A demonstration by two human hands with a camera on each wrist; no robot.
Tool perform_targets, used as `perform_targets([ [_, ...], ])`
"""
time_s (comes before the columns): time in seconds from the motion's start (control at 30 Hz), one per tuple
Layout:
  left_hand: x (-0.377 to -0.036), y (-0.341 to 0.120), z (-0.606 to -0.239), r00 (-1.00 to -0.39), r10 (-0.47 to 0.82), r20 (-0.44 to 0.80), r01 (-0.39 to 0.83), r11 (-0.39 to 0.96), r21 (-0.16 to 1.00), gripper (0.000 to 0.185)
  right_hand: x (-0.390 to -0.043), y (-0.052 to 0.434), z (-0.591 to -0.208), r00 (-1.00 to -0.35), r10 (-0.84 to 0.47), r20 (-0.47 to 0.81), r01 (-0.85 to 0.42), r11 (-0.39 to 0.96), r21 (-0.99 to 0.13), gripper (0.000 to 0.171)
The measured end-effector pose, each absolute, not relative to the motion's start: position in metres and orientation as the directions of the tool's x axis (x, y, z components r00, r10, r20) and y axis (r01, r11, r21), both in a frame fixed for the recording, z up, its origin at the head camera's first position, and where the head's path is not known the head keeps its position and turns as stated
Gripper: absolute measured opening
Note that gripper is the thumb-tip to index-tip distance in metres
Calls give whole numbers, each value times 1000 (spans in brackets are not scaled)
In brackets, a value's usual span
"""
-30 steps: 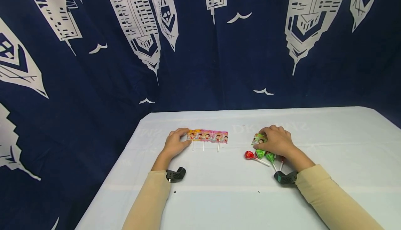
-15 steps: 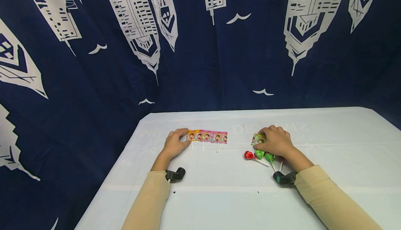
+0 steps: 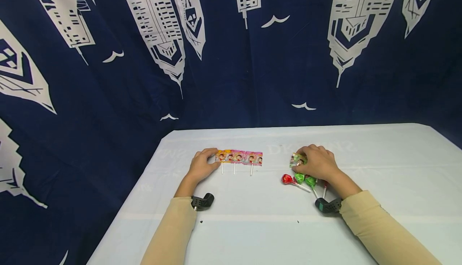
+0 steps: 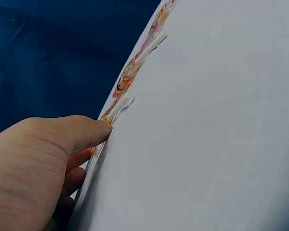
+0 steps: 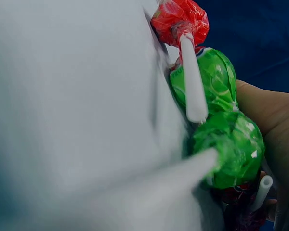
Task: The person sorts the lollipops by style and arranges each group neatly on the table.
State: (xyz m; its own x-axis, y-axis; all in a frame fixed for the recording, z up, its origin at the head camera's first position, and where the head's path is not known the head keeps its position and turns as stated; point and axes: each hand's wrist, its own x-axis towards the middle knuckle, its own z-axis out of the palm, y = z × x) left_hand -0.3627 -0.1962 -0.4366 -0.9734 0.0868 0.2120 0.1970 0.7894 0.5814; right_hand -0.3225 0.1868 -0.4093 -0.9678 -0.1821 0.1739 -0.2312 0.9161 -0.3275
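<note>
green flat lollipop sits right of centre on the white surface, right hand pinching it, seemingly tilted up since a second ago. left hand pinches the flat lollipop row, unmoved.

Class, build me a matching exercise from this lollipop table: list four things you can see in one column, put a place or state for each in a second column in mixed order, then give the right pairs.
Column one
1. row of flat pink lollipops
2. red round lollipop
3. green flat lollipop
4. left hand

Column two
A. lies by itself beside the round green ones, its stick pointing toward the person
B. held under the fingers of the right hand
C. lined up side by side, sticks toward the person
D. touches the left end of the pink row

Pairs: 1-C, 2-A, 3-B, 4-D
</note>
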Motion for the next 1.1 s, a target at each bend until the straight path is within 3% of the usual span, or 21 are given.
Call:
perform_targets([
  [0.37,-362,-196,-436,-975,84,205,191,788,586,51,-325,186,-408,-957,-187,222,-256,903,-345,62],
  [0.8,-363,-199,-436,-973,86,214,196,796,573,50,-330,178,-405,-913,-158,377,-305,876,-373,60],
  [1.1,-363,-198,-435,-976,97,196,195,791,580,52,-326,176,-396,-904,-159,396,-326,857,-400,59],
])
